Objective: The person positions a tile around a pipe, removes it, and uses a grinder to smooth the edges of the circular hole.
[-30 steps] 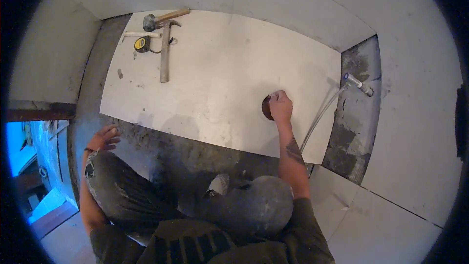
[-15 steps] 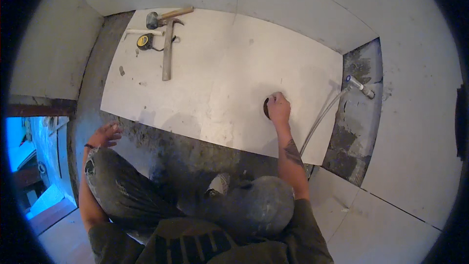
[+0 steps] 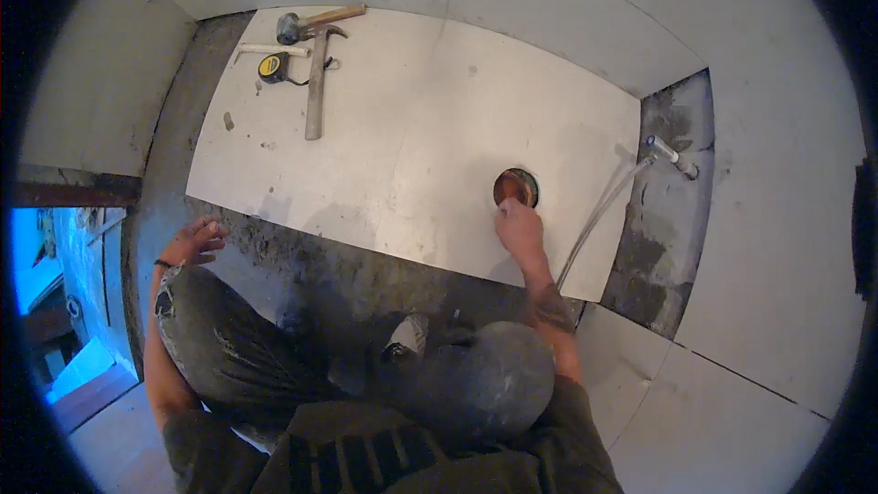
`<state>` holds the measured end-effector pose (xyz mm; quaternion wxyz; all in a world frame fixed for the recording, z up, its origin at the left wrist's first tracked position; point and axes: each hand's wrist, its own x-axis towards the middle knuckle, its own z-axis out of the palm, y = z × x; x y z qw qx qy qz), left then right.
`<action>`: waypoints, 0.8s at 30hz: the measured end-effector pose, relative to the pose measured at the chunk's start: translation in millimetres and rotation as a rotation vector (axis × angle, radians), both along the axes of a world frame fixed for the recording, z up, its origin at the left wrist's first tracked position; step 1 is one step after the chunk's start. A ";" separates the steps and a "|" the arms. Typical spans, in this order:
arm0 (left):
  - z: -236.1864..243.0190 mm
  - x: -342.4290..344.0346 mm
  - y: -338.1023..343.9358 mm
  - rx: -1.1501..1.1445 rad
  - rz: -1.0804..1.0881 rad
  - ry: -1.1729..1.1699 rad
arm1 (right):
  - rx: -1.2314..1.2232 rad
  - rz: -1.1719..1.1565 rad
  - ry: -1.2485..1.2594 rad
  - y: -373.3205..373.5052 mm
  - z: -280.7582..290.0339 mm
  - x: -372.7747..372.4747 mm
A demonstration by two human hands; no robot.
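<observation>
Head view, only one: person seated on the floor side, large white tile point(image 3: 412, 137) lying flat in front, right hand point(image 3: 521, 230) at the round hole point(image 3: 518, 186) cut through the right half of it. Right-hand fingers are curled together at the hole's near rim, fingertips over the edge — whether they pinch anything, can't tell. Inside the hole: reddish-brown, round-walled, looks darker toward the far right edge. Left hand point(image 3: 194, 243) is empty, fingers loose and half bent, just off the left knee point(image 3: 183, 288), beyond the tile's near left corner, not touching it. Tools parked at the tile's far left: mallet point(image 3: 289, 29) with wooden handle pointing right, claw hammer point(image 3: 316, 87) with its head far and handle toward the person, yellow-and-black tape measure point(image 3: 273, 68) left of the hammer, thin whitish rod point(image 3: 282, 50) just beyond the tape. Rough grey floor point(image 3: 302, 261) shows along the near and left edges. Right of the tile: bare patchy strip point(image 3: 654, 261), metal valve point(image 3: 670, 155) sticking out there, grey hose point(image 3: 599, 215) running from it across the tile's right end to the near edge. Light tiles point(image 3: 631, 375) at near right.
</observation>
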<state>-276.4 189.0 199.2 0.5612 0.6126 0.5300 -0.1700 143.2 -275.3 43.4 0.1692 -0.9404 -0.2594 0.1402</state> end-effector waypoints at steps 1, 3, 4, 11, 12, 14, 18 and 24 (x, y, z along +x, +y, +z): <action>-2.7 7.8 -1.3 -0.007 -0.010 -0.015 | -0.057 -0.011 -0.011 -19.3 7.1 5.0; -6.1 -6.3 7.1 -0.041 -0.018 0.015 | -0.043 -0.133 -0.080 -48.0 27.3 5.8; -5.2 -6.5 13.6 -0.079 -0.014 0.039 | 0.015 -0.252 -0.151 -62.5 40.6 6.2; 4.1 159.5 40.8 0.426 -1.273 0.152 | 0.445 -0.585 0.143 -198.8 1.5 -13.6; 15.6 206.4 17.4 0.450 -1.241 0.259 | 0.521 -0.609 0.310 -203.9 0.5 -30.7; 27.3 283.3 -65.8 0.380 -1.107 0.267 | 0.661 -0.675 0.551 -212.0 -7.0 -58.8; -66.9 319.9 -142.6 0.432 -0.987 0.304 | 0.883 -0.577 0.792 -151.1 -33.2 -108.9; -191.2 255.5 -224.7 0.840 -0.545 0.025 | 0.290 -0.811 0.133 -132.3 -38.2 -138.2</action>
